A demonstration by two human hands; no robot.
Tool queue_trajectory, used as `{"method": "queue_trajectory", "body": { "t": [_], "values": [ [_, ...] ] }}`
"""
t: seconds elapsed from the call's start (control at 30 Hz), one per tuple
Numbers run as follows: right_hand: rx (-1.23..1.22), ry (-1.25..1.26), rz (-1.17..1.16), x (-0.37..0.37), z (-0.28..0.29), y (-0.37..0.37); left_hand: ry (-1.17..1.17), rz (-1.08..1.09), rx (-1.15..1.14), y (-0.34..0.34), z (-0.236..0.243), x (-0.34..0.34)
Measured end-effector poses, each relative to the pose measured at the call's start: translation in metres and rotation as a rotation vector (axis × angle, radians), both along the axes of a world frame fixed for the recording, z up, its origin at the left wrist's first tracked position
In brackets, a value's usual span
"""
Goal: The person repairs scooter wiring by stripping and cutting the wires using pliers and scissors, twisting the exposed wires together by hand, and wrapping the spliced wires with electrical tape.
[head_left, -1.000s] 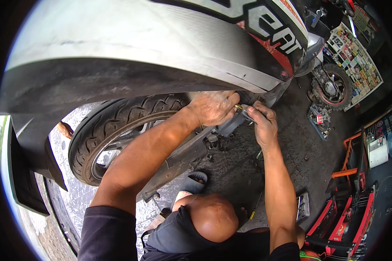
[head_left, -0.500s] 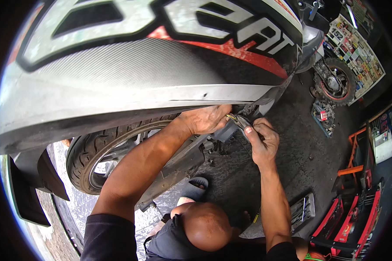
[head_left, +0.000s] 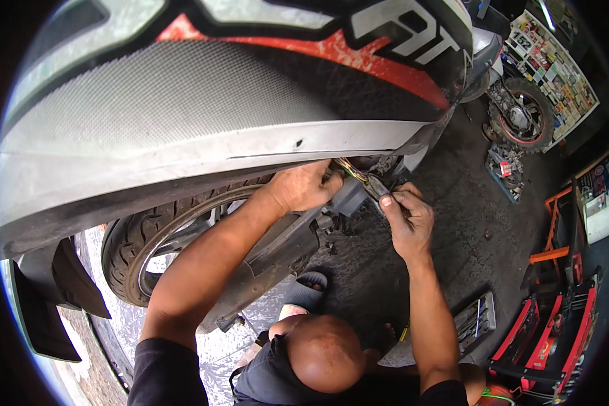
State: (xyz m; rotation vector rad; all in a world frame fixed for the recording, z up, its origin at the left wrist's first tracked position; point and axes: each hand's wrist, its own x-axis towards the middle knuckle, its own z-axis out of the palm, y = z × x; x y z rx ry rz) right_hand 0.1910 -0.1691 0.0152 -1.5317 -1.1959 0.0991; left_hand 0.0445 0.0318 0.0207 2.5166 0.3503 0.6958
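Multicoloured wires run from under the white, black and red scooter body panel into a dark grey piece, too small to name, pinched in my right hand. My left hand is curled just left of the wires, below the panel's lower edge. What its fingertips grip is hidden. Under that panel, behind my left forearm, is the wheel with its treaded tyre.
A second scooter wheel stands at back right beside a tray of parts and a poster board. Red tool racks, an orange frame and a tool tray are at lower right. My sandalled foot is below.
My left hand has drawn left from my right hand, and more wire shows between them. My right hand sits lower in the picture, and more of the panel's side is visible.
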Motion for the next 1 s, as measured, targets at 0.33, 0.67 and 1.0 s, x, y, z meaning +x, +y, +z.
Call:
{"method": "queue_trajectory", "body": {
  "t": [0.33,0.67,1.0],
  "values": [
    [-0.035,-0.018,-0.034,-0.013,0.001,-0.001,-0.282,0.371,-1.054,-0.055,0.007,0.005],
    [-0.015,0.008,-0.046,-0.017,-0.007,-0.003,-0.246,0.378,-0.472,-0.067,0.009,-0.002],
    [-0.376,-0.423,0.199,-0.017,0.024,-0.066,0.179,0.261,-1.015,-0.055,0.023,0.016]
  ]
}}
